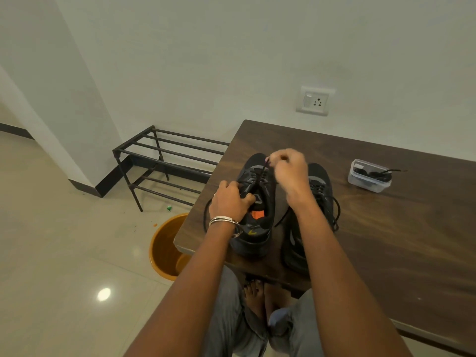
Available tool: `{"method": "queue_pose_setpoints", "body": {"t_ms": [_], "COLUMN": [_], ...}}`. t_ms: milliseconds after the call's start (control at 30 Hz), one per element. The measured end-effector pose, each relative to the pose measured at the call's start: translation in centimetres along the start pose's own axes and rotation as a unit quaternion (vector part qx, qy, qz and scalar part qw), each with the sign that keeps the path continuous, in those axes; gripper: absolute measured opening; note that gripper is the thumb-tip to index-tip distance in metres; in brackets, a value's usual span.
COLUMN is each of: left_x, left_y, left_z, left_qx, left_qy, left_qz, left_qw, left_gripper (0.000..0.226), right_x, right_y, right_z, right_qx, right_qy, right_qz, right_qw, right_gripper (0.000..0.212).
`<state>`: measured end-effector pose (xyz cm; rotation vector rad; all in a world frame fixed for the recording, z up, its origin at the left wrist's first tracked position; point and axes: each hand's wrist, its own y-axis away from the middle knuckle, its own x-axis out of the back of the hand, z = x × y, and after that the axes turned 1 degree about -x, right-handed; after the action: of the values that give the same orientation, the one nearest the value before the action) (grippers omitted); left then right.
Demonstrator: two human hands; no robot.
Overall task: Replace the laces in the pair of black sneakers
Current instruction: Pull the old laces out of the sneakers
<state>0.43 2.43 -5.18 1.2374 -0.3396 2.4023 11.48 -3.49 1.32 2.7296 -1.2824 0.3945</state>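
Two black low-top sneakers stand side by side, toes away from the person, near the front edge of the dark brown wooden table (386,228). The left sneaker (253,202) is the one in work: a thin black lace (261,173) runs up from its eyelets, and a loose loop of lace hangs off its left side over the table edge. Whether this lace is being withdrawn or threaded in cannot be told. The right sneaker (322,191) appears laced, with loose ends trailing beside it. A small clear plastic container (368,176), well apart to the right, holds more black lace, one end poking over its rim. Judged from this, the task is at an early to middle stage: at best one sneaker is being handled, and the contained lace is not yet fitted. The left hand (229,202) grips the left sneaker at the tongue and collar, fingers curled round it, steadying it. The right hand (288,171) is raised above the toe area, fingertips together, pinching the lace and holding it taut.
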Motion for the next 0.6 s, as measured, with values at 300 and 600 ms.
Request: {"method": "queue_pose_setpoints", "body": {"t_ms": [300, 600], "left_x": [-0.3, -0.4], "left_y": [-0.3, -0.3], "left_z": [-0.2, -0.3], "left_qx": [-0.002, -0.005], "left_qy": [-0.004, -0.003], "left_qz": [0.003, 0.006], "left_qw": [1.000, 1.000], "left_gripper": [0.042, 0.040], "right_x": [1.1, -1.4], "right_y": [-0.7, 0.5], "right_z": [1.0, 1.3], "right_qx": [0.070, 0.166], "right_qy": [0.090, 0.507], "right_qz": [-0.036, -0.093], "right_qw": [0.993, 0.841], "right_gripper": [0.014, 0.016]}}
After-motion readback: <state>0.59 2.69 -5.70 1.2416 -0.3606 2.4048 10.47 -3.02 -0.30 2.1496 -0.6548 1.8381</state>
